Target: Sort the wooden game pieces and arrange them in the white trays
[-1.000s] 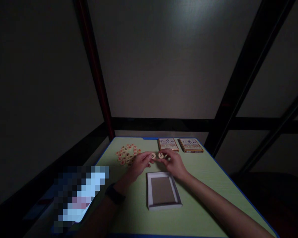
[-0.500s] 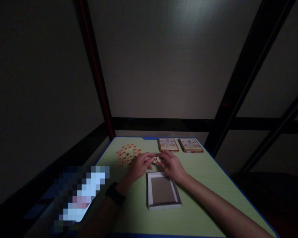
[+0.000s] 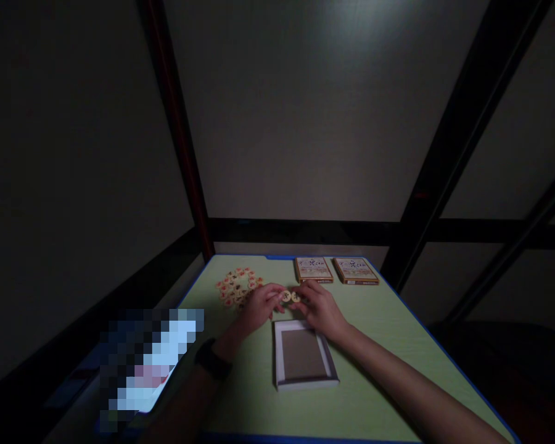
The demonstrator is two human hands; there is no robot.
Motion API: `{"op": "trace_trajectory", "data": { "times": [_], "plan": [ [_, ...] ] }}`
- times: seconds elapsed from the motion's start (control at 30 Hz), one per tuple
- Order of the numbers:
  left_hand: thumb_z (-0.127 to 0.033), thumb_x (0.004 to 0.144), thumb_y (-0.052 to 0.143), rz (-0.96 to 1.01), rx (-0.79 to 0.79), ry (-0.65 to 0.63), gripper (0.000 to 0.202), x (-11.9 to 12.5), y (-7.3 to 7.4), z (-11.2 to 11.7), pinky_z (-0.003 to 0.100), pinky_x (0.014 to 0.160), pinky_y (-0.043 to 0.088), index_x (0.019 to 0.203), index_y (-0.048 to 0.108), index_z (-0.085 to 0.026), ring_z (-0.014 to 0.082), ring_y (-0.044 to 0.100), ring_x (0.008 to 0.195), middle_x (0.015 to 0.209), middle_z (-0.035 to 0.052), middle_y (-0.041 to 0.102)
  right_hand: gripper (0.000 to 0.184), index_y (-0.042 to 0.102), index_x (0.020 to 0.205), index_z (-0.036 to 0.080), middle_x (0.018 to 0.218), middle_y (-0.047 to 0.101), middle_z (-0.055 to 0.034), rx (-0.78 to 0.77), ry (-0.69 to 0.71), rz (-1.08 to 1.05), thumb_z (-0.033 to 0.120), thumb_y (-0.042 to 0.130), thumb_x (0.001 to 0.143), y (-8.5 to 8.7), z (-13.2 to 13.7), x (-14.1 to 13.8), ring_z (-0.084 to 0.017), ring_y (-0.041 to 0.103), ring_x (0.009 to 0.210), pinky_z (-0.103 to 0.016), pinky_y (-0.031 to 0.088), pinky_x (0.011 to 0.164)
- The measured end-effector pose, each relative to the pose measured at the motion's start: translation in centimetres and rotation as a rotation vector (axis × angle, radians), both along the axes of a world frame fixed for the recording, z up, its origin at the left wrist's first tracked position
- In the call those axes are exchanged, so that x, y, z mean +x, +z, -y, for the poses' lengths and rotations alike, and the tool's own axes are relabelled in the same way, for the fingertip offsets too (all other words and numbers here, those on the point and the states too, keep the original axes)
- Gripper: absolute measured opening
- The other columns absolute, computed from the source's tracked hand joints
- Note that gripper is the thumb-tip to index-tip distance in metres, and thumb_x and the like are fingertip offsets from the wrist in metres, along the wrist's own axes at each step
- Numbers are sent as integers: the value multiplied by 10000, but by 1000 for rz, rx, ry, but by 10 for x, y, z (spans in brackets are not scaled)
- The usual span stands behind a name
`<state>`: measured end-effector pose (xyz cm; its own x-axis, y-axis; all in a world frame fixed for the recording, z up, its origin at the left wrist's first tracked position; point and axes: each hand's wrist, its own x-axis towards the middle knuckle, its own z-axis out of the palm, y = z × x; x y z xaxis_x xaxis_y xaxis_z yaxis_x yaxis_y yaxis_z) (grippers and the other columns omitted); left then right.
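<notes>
Just beyond the open box tray, my left hand (image 3: 262, 305) pinches a round xiangqi piece (image 3: 287, 296) with a dark character on its face. Beside it, my right hand (image 3: 321, 306) grips a second xiangqi piece (image 3: 296, 296), also dark-marked. The two discs sit side by side, faces toward me, touching or nearly so. A loose cluster of xiangqi pieces (image 3: 235, 280), some red-marked and some dark, lies on the table left of my left hand, which hides part of it. The shallow white-walled box tray (image 3: 305, 354) with a brown bottom lies below my hands.
Two flat printed boxes, a left one (image 3: 314, 270) and a right one (image 3: 356, 271), lie near the far edge. The pale green table (image 3: 379, 370) has a blue rim. A blurred-out bright screen (image 3: 166, 357) is at the left edge. Walls enclose the far and left sides.
My left hand has shifted slightly left with its piece. Both discs have turned to face me more fully. The box tray and the cluster stay in place.
</notes>
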<state>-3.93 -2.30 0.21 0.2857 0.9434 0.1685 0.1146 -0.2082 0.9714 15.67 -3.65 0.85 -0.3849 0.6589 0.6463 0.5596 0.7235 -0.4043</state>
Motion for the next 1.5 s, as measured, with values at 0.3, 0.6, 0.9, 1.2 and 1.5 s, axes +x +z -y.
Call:
{"op": "trace_trajectory", "data": {
  "times": [0.3, 0.6, 0.9, 1.2, 1.5],
  "plan": [
    [-432, 743, 713, 118, 30, -74, 351, 1, 2, 1, 199, 468, 442, 923, 660, -136, 131, 641, 617, 751, 38, 690, 199, 732, 994, 186, 826, 642, -45, -102, 4, -77, 249, 757, 807, -2, -4, -2, -191, 614, 778, -292, 492, 694],
    [-493, 662, 775, 128, -16, -5, 441, 6, 6, 4, 186, 451, 430, 844, 545, -164, 99, 592, 555, 692, -10, 633, 233, 740, 1004, 179, 831, 647, -56, -102, 103, -113, 360, 699, 863, -1, 2, -5, -179, 600, 759, -288, 492, 678],
    [-522, 709, 740, 132, -7, -20, 451, 9, 7, 7, 208, 517, 470, 863, 477, -189, 128, 641, 636, 749, 10, 678, 224, 740, 1020, 198, 866, 649, -56, -113, 29, -164, 324, 729, 835, 3, 8, -12, -192, 624, 813, -311, 517, 722],
    [-518, 636, 803, 186, -93, -26, 476, 8, 6, 7, 261, 611, 554, 830, 557, -160, 150, 677, 686, 744, 9, 668, 222, 693, 1108, 197, 974, 726, -89, -17, 83, -67, 194, 610, 901, 2, 6, -7, -204, 683, 887, -333, 557, 802],
    [-539, 586, 848, 304, -219, -50, 552, 3, 8, 11, 386, 837, 586, 911, 661, -134, 220, 726, 827, 907, 90, 751, 314, 628, 1195, 184, 1088, 728, -116, 46, 83, 111, 109, 528, 907, 3, 2, 0, -210, 694, 978, -348, 566, 866]
  ]
}}
